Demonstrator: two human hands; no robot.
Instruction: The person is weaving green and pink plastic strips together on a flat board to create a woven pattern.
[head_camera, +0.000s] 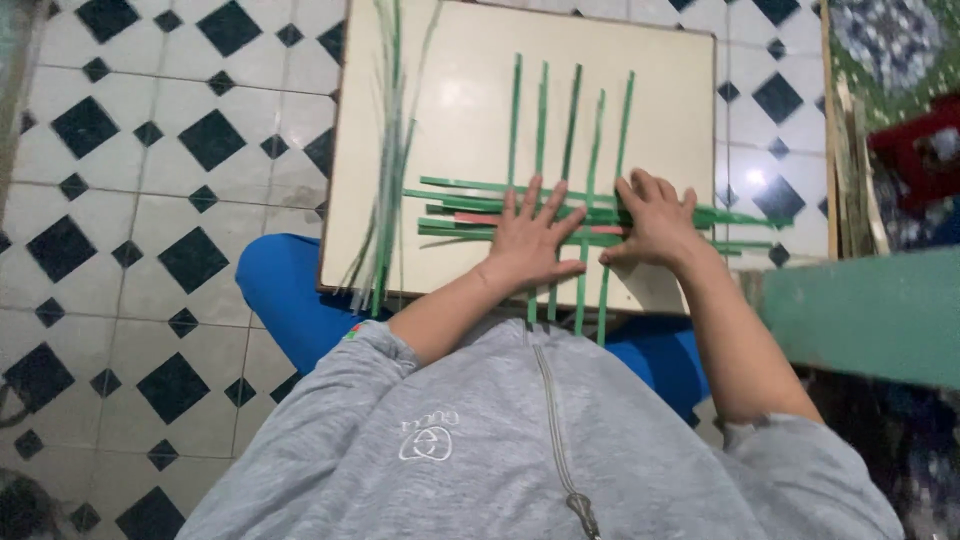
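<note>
1. Here, the left hand (530, 240) lies flat, fingers spread, pressing the woven green strips (560, 205) on the desk (460, 110).
2. Right hand (655, 225) presses them too, fingers bent.
3. Loose strips (385, 200) lie left.

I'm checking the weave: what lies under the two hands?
Crossed green strips and a pink strip on the cream board. The left hand and right hand cover the crossings.

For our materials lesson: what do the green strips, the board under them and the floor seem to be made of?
Green strips: probably split palm leaf or dyed cane; thin, flat, matte, slightly bowed.
Board: likely laminate-faced wood; smooth cream surface with soft glare and a dark edge.
Floor: glazed ceramic tiles; grout lines and shine.
</note>
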